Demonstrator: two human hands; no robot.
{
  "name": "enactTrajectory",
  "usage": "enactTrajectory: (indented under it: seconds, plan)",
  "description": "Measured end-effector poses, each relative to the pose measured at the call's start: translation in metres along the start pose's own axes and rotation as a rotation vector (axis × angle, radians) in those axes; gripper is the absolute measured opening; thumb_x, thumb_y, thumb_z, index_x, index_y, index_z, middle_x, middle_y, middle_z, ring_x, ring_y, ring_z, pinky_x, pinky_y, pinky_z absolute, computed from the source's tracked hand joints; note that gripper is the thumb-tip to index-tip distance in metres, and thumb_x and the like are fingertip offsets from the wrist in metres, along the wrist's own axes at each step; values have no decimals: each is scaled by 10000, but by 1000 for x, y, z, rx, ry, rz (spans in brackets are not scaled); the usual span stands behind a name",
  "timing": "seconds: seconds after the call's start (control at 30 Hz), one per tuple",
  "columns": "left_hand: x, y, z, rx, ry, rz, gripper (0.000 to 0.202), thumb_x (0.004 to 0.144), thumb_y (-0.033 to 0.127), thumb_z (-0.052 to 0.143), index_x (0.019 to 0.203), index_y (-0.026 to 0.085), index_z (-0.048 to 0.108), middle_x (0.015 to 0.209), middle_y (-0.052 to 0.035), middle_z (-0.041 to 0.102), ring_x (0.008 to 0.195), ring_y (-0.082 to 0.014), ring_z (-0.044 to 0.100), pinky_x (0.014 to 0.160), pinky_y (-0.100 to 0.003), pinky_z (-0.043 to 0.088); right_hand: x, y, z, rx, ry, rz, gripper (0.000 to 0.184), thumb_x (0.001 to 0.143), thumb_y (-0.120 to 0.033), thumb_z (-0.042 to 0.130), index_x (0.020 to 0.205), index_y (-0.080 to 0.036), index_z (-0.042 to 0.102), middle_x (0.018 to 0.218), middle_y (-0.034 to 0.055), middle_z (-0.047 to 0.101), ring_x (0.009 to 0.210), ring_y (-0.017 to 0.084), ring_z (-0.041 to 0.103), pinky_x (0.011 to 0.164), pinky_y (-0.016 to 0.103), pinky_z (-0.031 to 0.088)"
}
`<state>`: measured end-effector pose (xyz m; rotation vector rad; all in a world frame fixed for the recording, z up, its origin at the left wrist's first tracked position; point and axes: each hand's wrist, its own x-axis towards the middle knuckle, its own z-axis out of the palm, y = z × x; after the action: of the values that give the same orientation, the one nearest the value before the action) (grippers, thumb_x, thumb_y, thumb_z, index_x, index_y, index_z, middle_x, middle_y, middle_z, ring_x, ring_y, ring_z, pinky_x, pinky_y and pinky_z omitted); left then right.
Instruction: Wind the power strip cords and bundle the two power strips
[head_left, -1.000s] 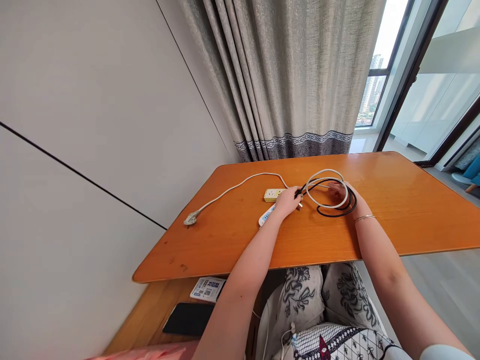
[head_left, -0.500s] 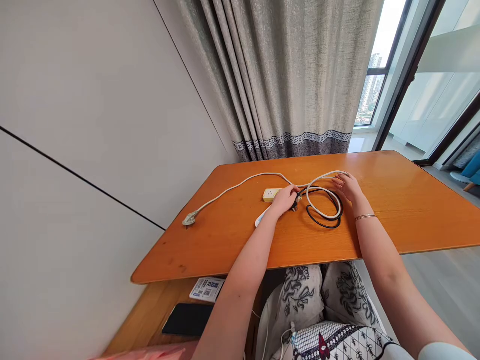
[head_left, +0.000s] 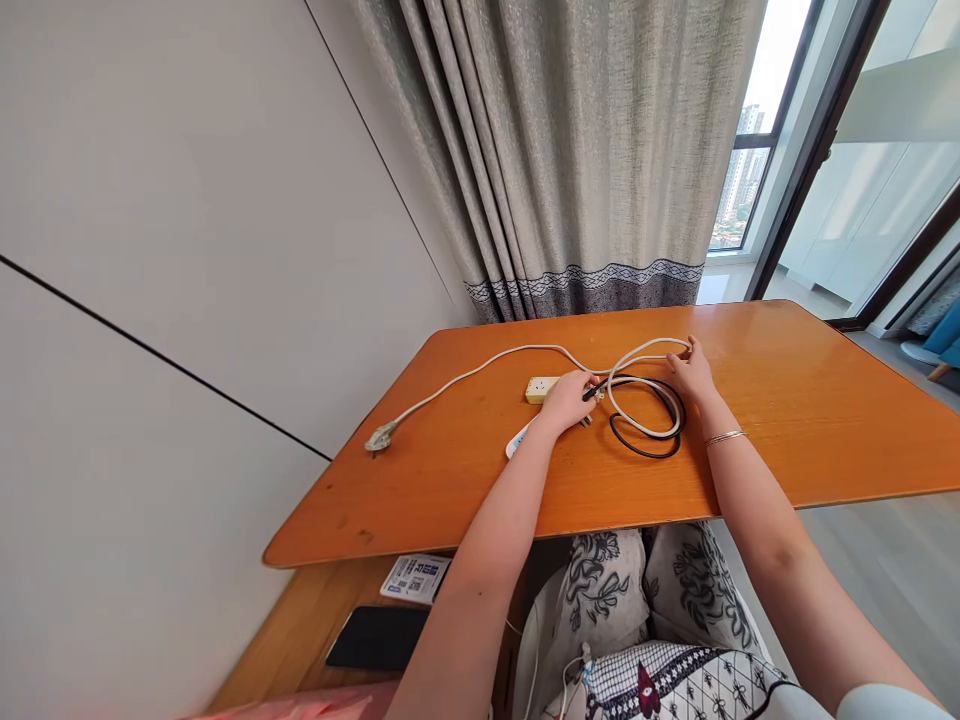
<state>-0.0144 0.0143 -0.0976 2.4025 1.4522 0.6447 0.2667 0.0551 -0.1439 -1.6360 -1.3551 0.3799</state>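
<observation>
My left hand (head_left: 568,402) is closed around the plug end of a black cable (head_left: 651,455), and metal prongs show just below the fingers. Under and beside that hand lie a cream power strip (head_left: 538,390) and a white object (head_left: 517,440), both partly covered by it. My right hand (head_left: 691,374) pinches the far right bend of a white cable (head_left: 634,352). Loops of the white and black cables overlap between the two hands. From there the white cable runs left across the table to a pale plug (head_left: 380,437).
The cables rest on an orange-brown wooden table (head_left: 450,500) with rounded corners. A dark phone (head_left: 377,638) and a printed card (head_left: 415,578) lie on a lower wooden surface at the left. Grey curtains (head_left: 592,150) hang behind, and a pale wall (head_left: 187,200) stands at left.
My right hand has shifted slightly, drawing the white loop a little up and left, its fingers now pinched more tightly. The plug in my left hand has turned slightly.
</observation>
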Motion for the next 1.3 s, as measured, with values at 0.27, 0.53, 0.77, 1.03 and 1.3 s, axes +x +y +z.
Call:
enactTrajectory:
  seconds: [0.27,0.53,0.77,1.03,1.3]
  plan:
    - [2,-2,-2,-30,213,0,289,877,123,554,1109,213,701,1167,-68,728,1113,-239,650,981,-355,490,-12,-21,-3,-19,20,31,813,801,-419,636,1500,-108,362,1056,112,686,1026,283,650,965,427,486]
    - [9,-15,-1,50,276,-134,100,877,134,607,946,201,637,1068,-85,697,988,-240,632,871,-347,482,-23,-27,15,74,96,-47,698,808,-321,587,1411,-149,281,1082,97,649,761,212,650,829,410,521]
    - [27,-15,2,153,165,-108,231,872,54,470,925,191,648,1045,-102,684,982,-230,620,861,-330,473,-30,-37,19,-127,-80,-129,196,853,-257,572,1034,-193,535,1116,113,661,782,187,642,814,364,506]
    - [52,-15,6,158,89,-84,344,859,67,450,917,209,759,1093,-119,740,1043,-272,661,932,-398,509,-35,-46,12,-326,-346,-185,158,915,-269,613,1018,-194,707,1060,86,751,951,211,682,811,297,492]
    - [38,-30,9,167,98,-87,315,951,287,492,1036,193,781,1445,-144,590,1408,-311,470,1198,-485,337,-39,-48,12,-410,-389,-216,216,902,-305,675,1086,-228,758,1173,102,715,1023,232,665,868,303,491]
